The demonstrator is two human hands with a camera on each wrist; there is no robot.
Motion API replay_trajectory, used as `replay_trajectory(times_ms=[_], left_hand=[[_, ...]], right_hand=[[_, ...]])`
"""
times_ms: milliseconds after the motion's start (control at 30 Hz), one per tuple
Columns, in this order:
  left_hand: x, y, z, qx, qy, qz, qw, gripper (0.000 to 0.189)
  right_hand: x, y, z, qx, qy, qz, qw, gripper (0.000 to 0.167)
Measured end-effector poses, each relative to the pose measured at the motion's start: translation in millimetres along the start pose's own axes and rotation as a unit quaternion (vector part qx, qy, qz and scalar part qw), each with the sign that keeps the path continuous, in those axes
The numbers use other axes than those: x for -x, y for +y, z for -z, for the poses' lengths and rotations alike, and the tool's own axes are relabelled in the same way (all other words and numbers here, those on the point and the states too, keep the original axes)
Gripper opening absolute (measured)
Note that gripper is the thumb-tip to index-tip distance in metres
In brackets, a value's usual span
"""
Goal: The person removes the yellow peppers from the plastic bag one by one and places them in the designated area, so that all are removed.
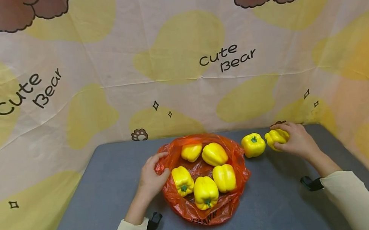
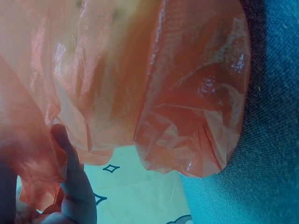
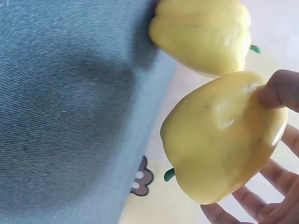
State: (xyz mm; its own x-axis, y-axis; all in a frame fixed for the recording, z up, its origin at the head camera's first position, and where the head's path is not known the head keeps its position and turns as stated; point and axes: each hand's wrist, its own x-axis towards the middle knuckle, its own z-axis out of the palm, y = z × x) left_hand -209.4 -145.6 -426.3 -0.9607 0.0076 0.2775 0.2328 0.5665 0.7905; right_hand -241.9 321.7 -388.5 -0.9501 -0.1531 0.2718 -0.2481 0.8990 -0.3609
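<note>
My right hand (image 1: 296, 140) grips a yellow bell pepper (image 1: 274, 139) at the back right of the table. In the right wrist view, the thumb presses one side of this bell pepper (image 3: 224, 140) and the fingers curl behind it. Just left of it stands another yellow bell pepper (image 1: 253, 145), stem showing on top. My left hand (image 1: 152, 175) pinches the left rim of a red plastic bag (image 1: 213, 217), which lies wide open. Several yellow bell peppers (image 1: 206, 191) sit inside. The left wrist view shows the thumb and fingers around the thin red film (image 2: 32, 144).
A grey cloth-covered table (image 1: 116, 176) carries everything. Behind it and along both sides hangs a printed curtain (image 1: 183, 103) with bear drawings and lettering. Black straps (image 1: 312, 183) are worn at both wrists, by the pale sleeves.
</note>
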Motion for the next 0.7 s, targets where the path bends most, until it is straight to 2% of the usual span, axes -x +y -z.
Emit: replay_trajectory(times_ms=[700], left_hand=[[1.0,3.6,-1.1,-0.001,0.001,0.009,1.0,0.045]], right_hand=[[-4.1,18.2,-27.6,0.028,-0.064,-0.002,0.9975,0.053]])
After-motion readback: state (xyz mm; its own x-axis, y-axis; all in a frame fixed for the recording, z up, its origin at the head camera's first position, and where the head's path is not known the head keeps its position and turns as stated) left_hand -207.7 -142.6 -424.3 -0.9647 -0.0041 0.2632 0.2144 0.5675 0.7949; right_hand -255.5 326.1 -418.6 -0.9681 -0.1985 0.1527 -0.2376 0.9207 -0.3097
